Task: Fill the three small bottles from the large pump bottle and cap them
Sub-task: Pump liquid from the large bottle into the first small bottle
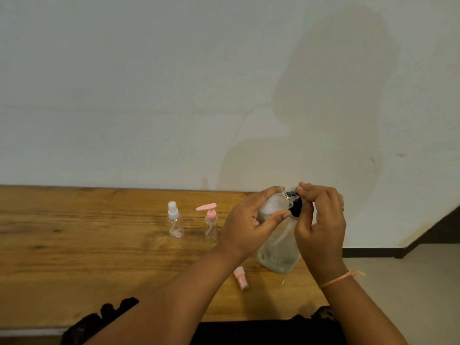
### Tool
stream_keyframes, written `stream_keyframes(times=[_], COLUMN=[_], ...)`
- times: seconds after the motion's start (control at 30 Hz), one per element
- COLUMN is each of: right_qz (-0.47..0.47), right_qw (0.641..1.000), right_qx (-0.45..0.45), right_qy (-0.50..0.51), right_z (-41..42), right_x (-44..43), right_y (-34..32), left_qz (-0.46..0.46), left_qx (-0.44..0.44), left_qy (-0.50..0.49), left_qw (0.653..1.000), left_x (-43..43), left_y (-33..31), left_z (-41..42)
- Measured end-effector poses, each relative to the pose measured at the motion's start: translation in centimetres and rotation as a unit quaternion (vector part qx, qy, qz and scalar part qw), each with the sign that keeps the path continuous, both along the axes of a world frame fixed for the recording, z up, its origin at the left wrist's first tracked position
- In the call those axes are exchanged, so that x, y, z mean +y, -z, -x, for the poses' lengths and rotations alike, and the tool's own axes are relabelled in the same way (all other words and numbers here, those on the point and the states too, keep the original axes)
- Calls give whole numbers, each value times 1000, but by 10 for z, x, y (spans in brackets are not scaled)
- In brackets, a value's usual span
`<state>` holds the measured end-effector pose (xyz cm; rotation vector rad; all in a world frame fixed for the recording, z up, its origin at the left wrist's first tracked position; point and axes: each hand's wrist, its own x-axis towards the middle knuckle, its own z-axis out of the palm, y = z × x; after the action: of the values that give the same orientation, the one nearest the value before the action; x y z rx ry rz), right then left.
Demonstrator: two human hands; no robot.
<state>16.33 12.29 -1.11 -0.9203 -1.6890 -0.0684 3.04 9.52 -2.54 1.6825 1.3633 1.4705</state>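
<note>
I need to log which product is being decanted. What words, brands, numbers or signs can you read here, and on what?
No text can be read.
large clear plastic pump bottle with black collar, gripped by the left hand and right hand: only faint marks near its base, too blurred to read.
small clear spray bottle with white top: no print visible.
small clear bottle with pink pump: no print visible.
small pink piece lying on the wooden table: none.

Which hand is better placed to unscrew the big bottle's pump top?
Probably the right hand: it pinches the black pump top, while the left hand grips the large bottle below it.
</note>
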Motion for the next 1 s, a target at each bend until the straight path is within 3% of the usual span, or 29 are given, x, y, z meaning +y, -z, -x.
stream_keyframes(times=[1.0], right_qz=[-5], right_qw=[1000], right_qx=[23], right_qy=[11], right_z=[4], right_x=[-4], right_y=[-2], left_qz=[-10], left_qx=[22], left_qy=[-6], left_qw=[1000], left_x=[-3], left_y=[-8], left_z=[2])
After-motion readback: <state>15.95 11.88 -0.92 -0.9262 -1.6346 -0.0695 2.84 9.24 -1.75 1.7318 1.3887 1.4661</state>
